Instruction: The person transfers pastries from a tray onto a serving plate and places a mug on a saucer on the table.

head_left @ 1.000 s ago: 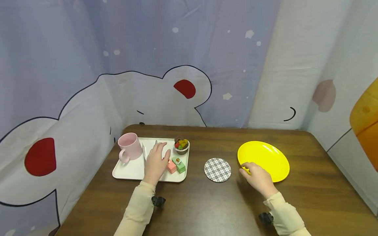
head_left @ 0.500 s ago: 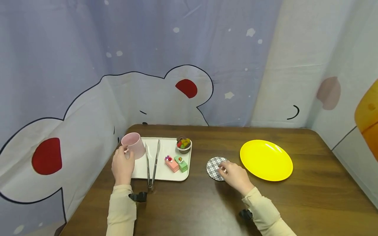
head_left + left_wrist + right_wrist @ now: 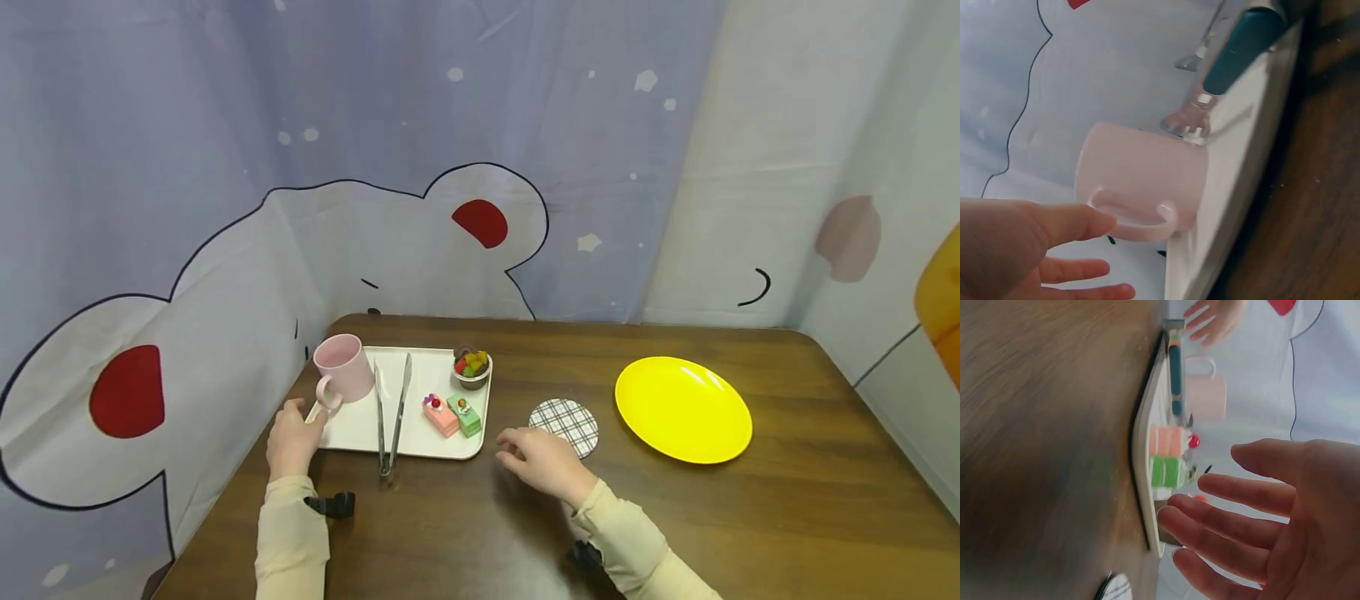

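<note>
A pink mug [image 3: 343, 369] stands at the left end of a white tray [image 3: 352, 429]. Just in front of its handle is my left hand [image 3: 292, 439], near the tray's front left corner; the left wrist view shows its fingers loosely extended, holding nothing. Metal tongs [image 3: 399, 417] lie on the tray beside the mug, ends spread and hinge past the front rim. A pink cake slice [image 3: 441, 417] and a green cake slice [image 3: 466, 417] sit side by side at the right. My right hand [image 3: 547, 462] hovers between tray and coaster, fingers relaxed, holding nothing.
A dark cup of fruit pieces [image 3: 472, 371] stands in the tray's back right corner. Right of the tray lies a round checked coaster [image 3: 567, 423], and beyond it a yellow plate [image 3: 682, 410]. A patterned curtain [image 3: 585, 167] hangs behind the wooden table [image 3: 825, 483].
My left hand has moved left from above the tongs to the mug's handle, then slightly down toward the tray's corner. My right hand has moved left from the plate, over the coaster, toward the tray.
</note>
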A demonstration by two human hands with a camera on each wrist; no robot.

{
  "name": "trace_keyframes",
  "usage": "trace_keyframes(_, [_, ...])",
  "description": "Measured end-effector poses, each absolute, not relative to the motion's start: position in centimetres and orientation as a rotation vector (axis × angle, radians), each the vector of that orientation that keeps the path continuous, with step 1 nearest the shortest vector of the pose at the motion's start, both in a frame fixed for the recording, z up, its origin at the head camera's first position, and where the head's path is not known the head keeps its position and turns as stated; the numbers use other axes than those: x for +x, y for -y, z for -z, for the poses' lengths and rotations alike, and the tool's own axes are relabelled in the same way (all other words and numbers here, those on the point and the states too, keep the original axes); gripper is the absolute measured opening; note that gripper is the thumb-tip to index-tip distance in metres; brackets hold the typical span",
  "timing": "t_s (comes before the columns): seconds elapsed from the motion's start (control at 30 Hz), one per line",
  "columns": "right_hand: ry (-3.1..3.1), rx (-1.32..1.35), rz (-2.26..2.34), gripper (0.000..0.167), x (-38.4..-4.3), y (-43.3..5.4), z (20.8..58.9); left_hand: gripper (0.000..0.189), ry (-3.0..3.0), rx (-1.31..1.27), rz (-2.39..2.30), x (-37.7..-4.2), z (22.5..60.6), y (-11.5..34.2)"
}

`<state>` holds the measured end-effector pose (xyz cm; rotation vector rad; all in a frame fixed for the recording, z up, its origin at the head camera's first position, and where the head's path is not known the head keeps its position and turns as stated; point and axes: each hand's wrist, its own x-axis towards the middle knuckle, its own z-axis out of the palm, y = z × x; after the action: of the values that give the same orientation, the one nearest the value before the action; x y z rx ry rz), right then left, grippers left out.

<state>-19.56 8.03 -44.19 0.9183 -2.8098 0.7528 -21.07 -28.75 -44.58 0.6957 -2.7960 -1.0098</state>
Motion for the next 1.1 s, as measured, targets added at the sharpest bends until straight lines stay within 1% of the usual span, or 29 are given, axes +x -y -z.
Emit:
trace_keyframes(0.17, [2.810, 0.947, -0.691, 0.015, -19.4, -6.3, 43.5, 0.067, 2.888, 0.683, 0.987, -21.2, 45.0, 29.0])
trace_keyframes(0.3, [2.812, 0.970, -0.625, 0.015, -19.3, -5.1, 43.2, 0.071, 2.981, 0.595, 0.937, -21.2, 45.4, 29.4])
trace_keyframes(0.47, [2.825, 1.018, -0.585, 0.017, -19.5, -3.6, 43.2, 0.072, 3.006, 0.536, 0.880, -21.3, 45.9, 29.9])
trace_keyframes(0.63, [2.861, 1.058, -0.572, 0.024, -20.2, -2.1, 43.6, 0.070, 3.002, 0.567, 0.879, -21.4, 46.3, 30.1])
trace_keyframes(0.73, [2.853, 1.074, -0.579, 0.034, -20.6, -1.1, 43.8, 0.069, 3.013, 0.609, 0.887, -21.5, 46.5, 30.2])
trace_keyframes(0.87, [2.833, 1.081, -0.585, 0.044, -21.0, 0.2, 43.6, 0.068, 3.041, 0.643, 0.863, -21.7, 46.7, 30.2])
trace_keyframes(1.1, [2.827, 1.121, -0.565, 0.043, -21.6, 2.2, 43.4, 0.058, 3.056, 0.619, 0.820, -21.7, 46.7, 29.9])
